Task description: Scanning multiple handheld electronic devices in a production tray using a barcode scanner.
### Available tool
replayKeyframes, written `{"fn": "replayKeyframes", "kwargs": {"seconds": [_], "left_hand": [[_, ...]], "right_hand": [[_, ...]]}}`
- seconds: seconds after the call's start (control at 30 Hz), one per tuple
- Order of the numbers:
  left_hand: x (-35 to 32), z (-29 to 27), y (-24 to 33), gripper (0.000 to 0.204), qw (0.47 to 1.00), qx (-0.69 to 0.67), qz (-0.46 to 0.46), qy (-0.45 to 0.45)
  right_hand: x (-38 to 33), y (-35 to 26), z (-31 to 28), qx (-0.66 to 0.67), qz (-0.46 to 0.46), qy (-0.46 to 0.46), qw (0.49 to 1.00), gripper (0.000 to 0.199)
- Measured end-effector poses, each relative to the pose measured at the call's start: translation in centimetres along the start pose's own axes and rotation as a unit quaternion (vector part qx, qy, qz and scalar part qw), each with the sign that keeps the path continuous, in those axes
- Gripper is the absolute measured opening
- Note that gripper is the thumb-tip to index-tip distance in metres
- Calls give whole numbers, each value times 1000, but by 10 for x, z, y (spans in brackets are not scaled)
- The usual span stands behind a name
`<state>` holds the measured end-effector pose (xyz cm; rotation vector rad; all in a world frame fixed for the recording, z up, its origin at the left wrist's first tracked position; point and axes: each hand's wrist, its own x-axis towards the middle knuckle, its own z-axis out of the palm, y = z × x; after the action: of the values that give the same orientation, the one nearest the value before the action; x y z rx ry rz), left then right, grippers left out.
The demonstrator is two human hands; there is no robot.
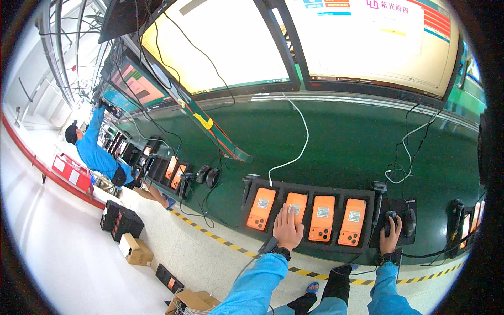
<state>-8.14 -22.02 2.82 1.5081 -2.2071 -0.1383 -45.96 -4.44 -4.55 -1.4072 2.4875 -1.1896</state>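
Several orange smartphones lie back up in a row in a black tray (281,185) on the green bench. My left hand (287,231) rests with its fingers stretched out over the second phone (297,200) from the left, covering its lower part. To its left lies the first phone (261,209); to its right are a third phone (322,218) and a last phone (352,222), each with a pale label and camera lenses. On a dark pad right of the tray, my right hand (390,237) is wrapped round a black computer mouse (390,216).
Two large monitors (215,47) stand behind the bench (336,142). A white cable (306,131) ends by the tray. A second dark mouse (410,220) sits at the right. Farther left, a co-worker in blue (97,149) reaches toward a screen. Cardboard boxes (137,251) stand on the floor.
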Motion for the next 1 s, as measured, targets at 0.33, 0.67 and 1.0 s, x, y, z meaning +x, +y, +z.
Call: {"fn": "replayKeyframes", "kwargs": {"seconds": [0.33,0.67,1.0], "left_hand": [[0,1,0,63,1000,-12,3,8],[-1,0,0,64,1000,-16,-4,-5],[0,0,1,63,1000,-16,1,12]], "right_hand": [[0,1,1,-4,-1,1,1000,61],[0,3,4,-19,18,-1,1000,63],[1,1,2,-2,2,10,1000,63]]}}
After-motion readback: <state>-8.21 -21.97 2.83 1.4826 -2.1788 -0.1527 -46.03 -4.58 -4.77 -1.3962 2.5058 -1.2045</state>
